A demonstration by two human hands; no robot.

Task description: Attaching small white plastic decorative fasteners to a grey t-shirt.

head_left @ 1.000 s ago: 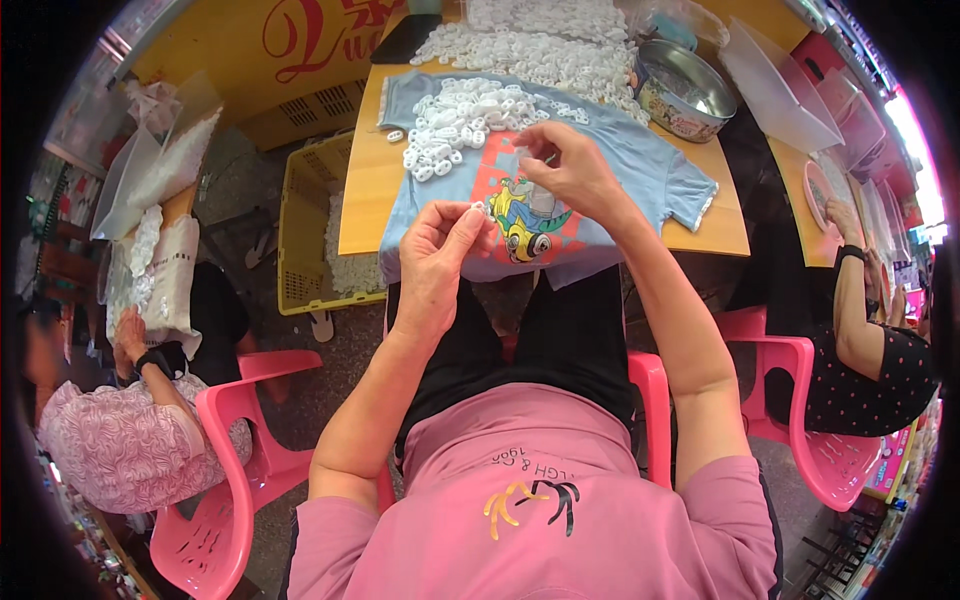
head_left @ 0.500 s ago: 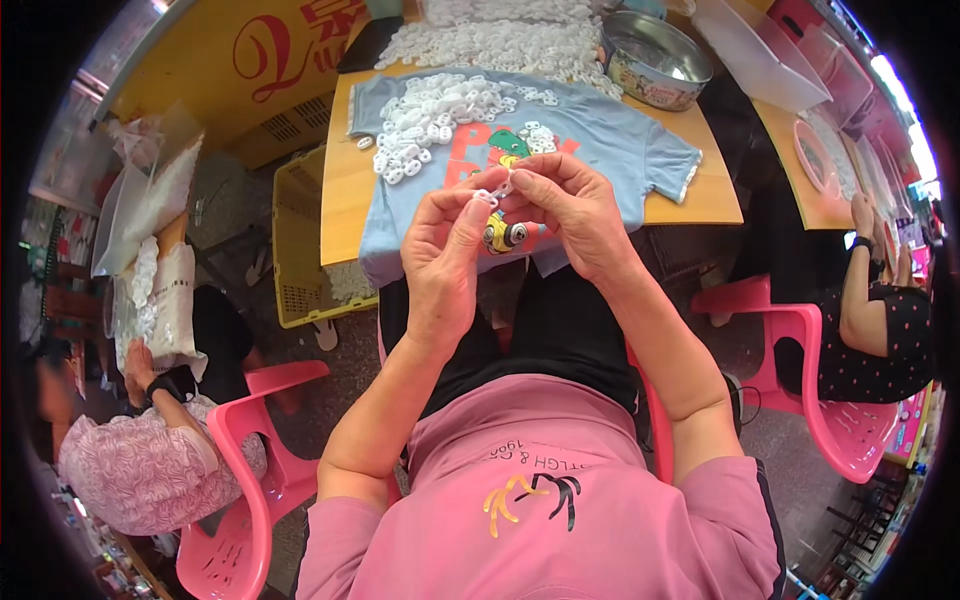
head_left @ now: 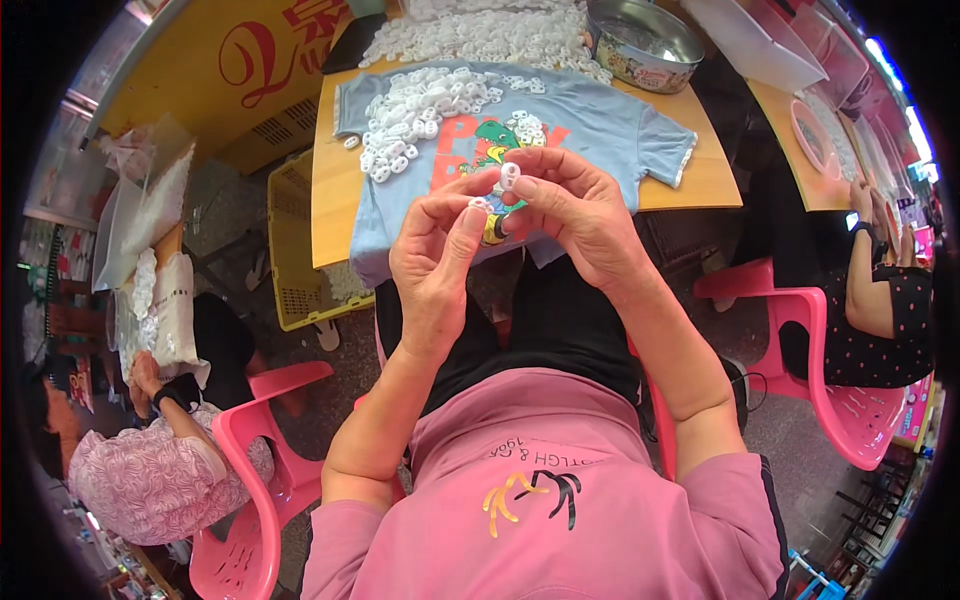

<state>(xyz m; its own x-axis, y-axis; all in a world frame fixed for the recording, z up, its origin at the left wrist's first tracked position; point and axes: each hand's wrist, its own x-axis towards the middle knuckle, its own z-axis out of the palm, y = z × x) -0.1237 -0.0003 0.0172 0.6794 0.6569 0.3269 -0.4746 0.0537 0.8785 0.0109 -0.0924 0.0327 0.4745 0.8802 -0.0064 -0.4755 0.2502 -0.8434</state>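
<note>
In the head view, two bare hands meet over one blue shirt. The left hand pinches at least one white piece between thumb and fingers; the right hand grips one white bead just beside it. On the shirt lie one large heap of white pieces, too many to count, and one small cluster. One round tin stands on the table. Two other people sit nearby, one per side.

Shirt print partly behind right hand
</note>
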